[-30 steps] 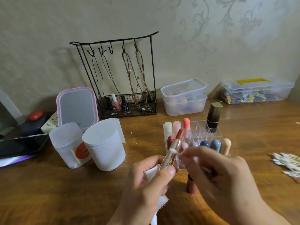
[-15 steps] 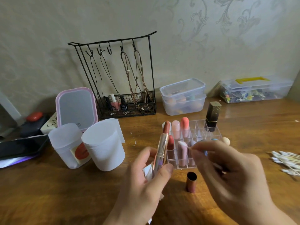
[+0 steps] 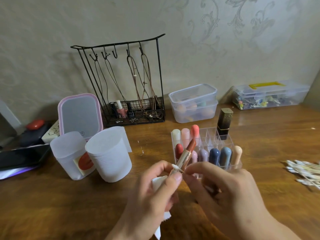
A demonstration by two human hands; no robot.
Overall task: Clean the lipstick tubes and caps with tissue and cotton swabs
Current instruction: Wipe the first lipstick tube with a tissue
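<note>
My left hand [image 3: 152,196] grips an uncapped rose-gold lipstick tube [image 3: 186,155] with its brown-red stick out, tilted up to the right, and a white tissue [image 3: 158,182] is tucked in the same palm. My right hand [image 3: 223,193] pinches a cotton swab [image 3: 176,167] whose white tip touches the tube's metal collar. Behind them stands a clear acrylic organizer [image 3: 206,135] with several pastel-capped lipsticks and a black-and-gold lipstick [image 3: 224,123]. The tube's cap is hidden behind my hands.
A pile of cotton swabs [image 3: 304,172] lies at the right edge. Two white tissue rolls [image 3: 107,155] stand left, before a pink mirror [image 3: 79,116]. Behind are a black wire jewellery rack [image 3: 124,80], stacked clear boxes [image 3: 194,103] and a phone [image 3: 22,156] far left.
The tube went from upright to tilted right and lower. My right hand closed in from the right and brought the swab tip onto the tube's collar. The cap on the table is now hidden.
</note>
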